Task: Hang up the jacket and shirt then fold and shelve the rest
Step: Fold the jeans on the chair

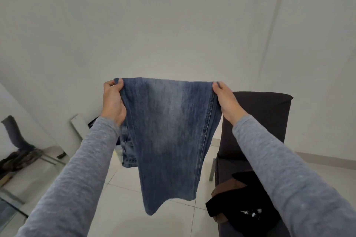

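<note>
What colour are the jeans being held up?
Faded blue denim jeans, paler in the middle; the head view shows it.

Faded blue jeans (169, 131) hang folded in midair, held at both top corners.

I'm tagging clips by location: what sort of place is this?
Likely a plain room in a home: white walls, pale tiled floor, and a dark chair with clothes heaped on its seat.
</note>
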The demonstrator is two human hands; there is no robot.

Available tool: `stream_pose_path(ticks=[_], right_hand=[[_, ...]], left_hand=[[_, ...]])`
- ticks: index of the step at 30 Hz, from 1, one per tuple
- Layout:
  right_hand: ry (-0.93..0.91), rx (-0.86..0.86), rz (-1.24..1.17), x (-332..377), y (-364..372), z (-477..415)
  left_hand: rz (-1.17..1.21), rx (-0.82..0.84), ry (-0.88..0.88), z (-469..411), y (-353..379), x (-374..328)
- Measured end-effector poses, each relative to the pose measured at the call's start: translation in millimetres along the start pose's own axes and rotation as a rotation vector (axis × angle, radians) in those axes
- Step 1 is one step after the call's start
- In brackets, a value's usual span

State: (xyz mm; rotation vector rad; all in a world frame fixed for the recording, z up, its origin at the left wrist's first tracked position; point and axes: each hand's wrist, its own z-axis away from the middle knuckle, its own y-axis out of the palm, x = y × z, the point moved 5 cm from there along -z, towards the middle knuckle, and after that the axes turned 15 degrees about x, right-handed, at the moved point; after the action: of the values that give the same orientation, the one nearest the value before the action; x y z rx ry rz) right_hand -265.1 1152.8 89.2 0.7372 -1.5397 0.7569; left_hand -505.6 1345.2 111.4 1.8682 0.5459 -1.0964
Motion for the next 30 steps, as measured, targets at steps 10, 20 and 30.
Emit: stream_pose_path(ticks=[10,20,30], right_hand=[[0.092,0.188,-0.013,14.9,-2.7,10.2],[-0.101,0.054,-0.089,34.5,-22.4,7.2],[-0.06,0.313,-0.428,28.9,-21.9,29.2]], left_hand=[[0.048,0.038,-0.06,-12.9,1.3,8.2],[0.097,0.158,-0.077,-9.4,24.5,1.1],[0.035,0.16,-0.066,-25.3,11.8,-9.2]])
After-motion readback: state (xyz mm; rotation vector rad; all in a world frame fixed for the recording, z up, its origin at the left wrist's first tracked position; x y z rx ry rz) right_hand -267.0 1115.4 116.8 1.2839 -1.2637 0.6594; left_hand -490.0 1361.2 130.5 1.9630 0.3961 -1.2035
